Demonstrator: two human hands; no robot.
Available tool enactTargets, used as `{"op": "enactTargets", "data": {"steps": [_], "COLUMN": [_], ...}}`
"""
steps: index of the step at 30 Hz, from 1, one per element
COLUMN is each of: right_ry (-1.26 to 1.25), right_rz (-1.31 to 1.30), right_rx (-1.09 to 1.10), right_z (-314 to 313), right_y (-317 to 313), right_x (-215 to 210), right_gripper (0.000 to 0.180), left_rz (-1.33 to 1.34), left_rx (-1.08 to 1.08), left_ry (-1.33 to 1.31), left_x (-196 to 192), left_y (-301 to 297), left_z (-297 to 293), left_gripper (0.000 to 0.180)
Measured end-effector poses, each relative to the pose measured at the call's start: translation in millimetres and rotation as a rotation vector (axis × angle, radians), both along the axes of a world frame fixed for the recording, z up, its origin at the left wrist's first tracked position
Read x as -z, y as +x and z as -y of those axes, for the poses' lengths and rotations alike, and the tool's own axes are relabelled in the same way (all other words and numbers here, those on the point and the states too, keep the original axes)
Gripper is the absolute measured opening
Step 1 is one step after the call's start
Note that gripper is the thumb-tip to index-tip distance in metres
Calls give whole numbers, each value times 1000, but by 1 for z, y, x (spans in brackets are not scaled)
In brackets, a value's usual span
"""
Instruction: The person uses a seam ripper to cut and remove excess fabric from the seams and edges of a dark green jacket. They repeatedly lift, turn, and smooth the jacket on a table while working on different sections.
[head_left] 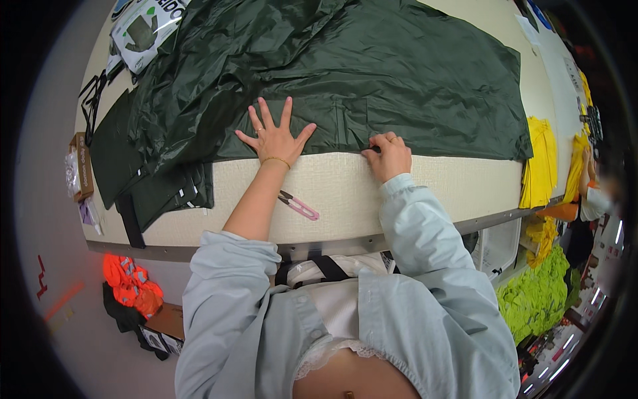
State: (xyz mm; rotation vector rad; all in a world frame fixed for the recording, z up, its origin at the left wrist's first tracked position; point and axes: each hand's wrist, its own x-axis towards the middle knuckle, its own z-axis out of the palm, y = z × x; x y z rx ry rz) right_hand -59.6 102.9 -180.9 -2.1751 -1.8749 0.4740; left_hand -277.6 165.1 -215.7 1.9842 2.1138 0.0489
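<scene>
A large dark green, shiny garment (425, 86) lies spread over the table, its near edge running roughly straight across in front of me. My left hand (274, 136) rests flat on it with the fingers spread. Further right, my right hand (389, 156) is closed at the near edge, thumb and fingers pinching the fabric beside a stitched seam or flap. Between my forearms a pair of pink-handled thread snips (300, 205) lies on the table, partly behind my left forearm.
Dark green cut pieces (174, 189) are stacked at the left. A printed plastic package (147, 33) sits at the far left, a cardboard box (82, 166) at the left edge. Yellow fabric (539, 163) hangs over the right side. Another person's arm (588, 169) shows at far right.
</scene>
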Motion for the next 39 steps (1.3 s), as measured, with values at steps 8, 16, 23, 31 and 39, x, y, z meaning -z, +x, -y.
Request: {"op": "enactTargets", "data": {"steps": [8,16,23,31,39], "right_ry": [294,-111,407,39,250], "right_rz": [360,201,-304,110,-471], "right_rx": [-241,-342,-54,43,-66], "right_z": [-10,-22,-244,-479,-571], "right_y": [17,-8,8,13,5], "right_x": [-8,-22,-48,-44,-195], "right_gripper": [9,40,38,88,40], "left_rz": [43,291,571,231,143], "left_rx": [12,75,427,97,211], "left_ry": [-59,-43,485,371,296], "left_x": [-5,-20,-89,-111,-86], "left_y": [-3,-27,-125,-265,-329], "left_z": [-5,1,40,38,5], "left_gripper": [76,69,51,105,28]}}
